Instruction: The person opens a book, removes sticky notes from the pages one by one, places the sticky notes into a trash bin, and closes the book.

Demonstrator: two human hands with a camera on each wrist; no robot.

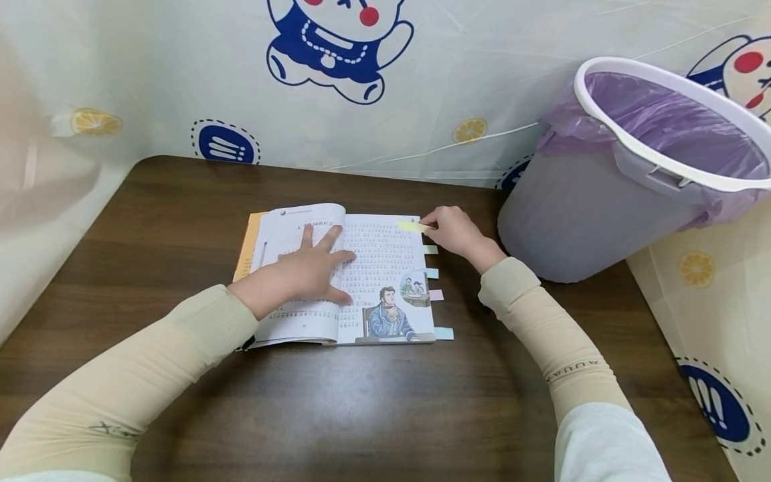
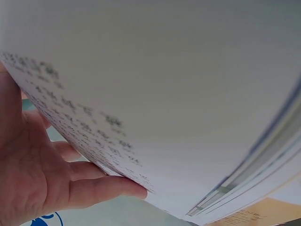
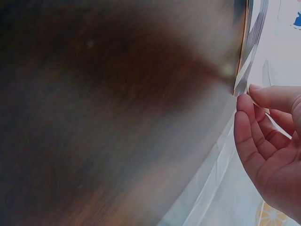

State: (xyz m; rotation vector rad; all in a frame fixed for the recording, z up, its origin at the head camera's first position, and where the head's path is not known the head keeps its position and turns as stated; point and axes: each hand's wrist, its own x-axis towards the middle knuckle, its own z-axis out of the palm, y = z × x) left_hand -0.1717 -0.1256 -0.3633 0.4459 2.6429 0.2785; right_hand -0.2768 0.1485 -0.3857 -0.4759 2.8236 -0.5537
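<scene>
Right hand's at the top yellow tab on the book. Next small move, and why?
Probably peel the yellow tab off the page edge, pulling rightward. The right hand already pinches it, the left hand lies flat, pressing the open book down, and a lined bin stands beside it.

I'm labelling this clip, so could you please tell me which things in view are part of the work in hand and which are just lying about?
In the work:
- open book, pressed flat by the left hand
- yellow sticky tab, pinched by the right hand
- the other tabs along the page edge

Lying about:
- lined bin
- table
- patterned cloth behind
</scene>
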